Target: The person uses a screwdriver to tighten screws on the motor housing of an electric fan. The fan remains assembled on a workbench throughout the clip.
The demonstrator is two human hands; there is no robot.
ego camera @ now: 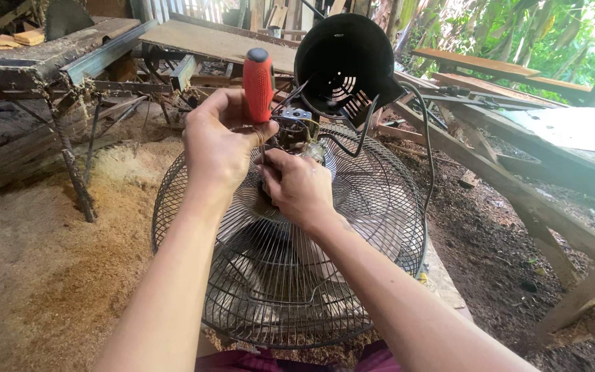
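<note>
The left hand (218, 148) has its fingers (232, 103) wrapped tight round the red plastic handle of a screwdriver (258, 83), shaft pointing down into the exposed motor wiring (297, 124) at the hub of the round grey wire-grille fan (290, 234). The right hand (301, 186) is curled closed on that hub, just below the wiring. Behind the hub hangs the black plastic motor cover (346, 62). A slipping tip could nick the loose wires; the unsupported cover may swing.
</note>
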